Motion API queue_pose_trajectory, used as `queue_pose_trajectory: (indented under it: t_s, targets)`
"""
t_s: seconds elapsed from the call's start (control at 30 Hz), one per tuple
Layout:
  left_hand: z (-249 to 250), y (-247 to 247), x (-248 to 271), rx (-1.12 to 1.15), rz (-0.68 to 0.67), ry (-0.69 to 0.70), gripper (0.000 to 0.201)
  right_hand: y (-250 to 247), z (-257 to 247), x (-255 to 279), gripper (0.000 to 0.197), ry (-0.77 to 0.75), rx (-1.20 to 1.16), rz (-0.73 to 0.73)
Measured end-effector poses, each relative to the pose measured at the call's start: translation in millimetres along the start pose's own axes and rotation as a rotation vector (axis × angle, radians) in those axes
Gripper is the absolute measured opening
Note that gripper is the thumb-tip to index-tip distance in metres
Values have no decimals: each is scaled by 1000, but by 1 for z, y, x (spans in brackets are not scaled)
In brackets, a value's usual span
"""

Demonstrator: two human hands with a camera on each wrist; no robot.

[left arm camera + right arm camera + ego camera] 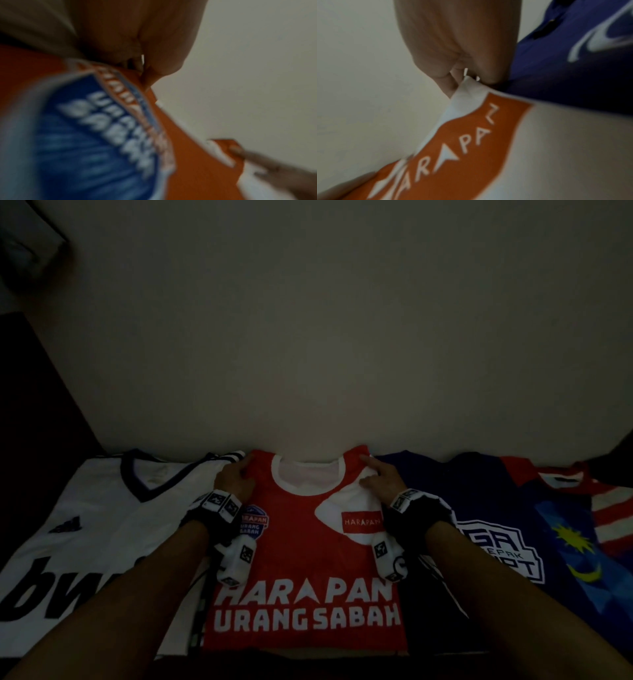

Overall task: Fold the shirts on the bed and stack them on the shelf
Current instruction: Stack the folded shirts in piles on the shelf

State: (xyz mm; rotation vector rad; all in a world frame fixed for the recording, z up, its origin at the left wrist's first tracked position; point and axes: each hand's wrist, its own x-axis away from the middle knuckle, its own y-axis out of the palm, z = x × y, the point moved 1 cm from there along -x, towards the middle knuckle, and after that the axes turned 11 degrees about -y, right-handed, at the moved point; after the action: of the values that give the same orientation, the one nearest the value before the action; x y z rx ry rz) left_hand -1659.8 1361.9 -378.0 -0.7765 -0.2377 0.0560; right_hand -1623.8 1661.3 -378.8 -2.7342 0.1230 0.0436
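A red shirt (301,542) with white lettering lies face up in the middle of the bed, its collar toward the wall. My left hand (236,479) grips its left shoulder; in the left wrist view the red cloth (197,169) rises to a pinched peak under the fingers (154,54). My right hand (378,477) holds the right shoulder with the index finger stretched along the seam. In the right wrist view the fingertips (488,67) pinch a white fold of the shirt (471,142) just above the orange label.
A white shirt (96,525) with a dark V-neck lies to the left and a navy shirt (479,508) to the right. A flag-patterned shirt (575,542) lies beyond it. A pale wall (308,337) rises right behind the collars. A dark panel (41,405) stands at far left.
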Motion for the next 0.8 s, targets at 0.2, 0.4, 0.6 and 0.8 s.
queue_pose_trajectory:
  t_s: [0.2,0.4,0.6,0.8]
  targets:
    - [7,6,4,77,-18,20,53,5,1,2,66,-50,148,-43]
    - [23,5,45,37,156,178,49,34,-32,51,62,-400,472,82]
    - [-17,53,134,-319,-123,138,76,95,-21,169,66,-187,719,-246]
    - [-61,57,159,-529,-20,68,84,105,3,182,114,-119,881,-226]
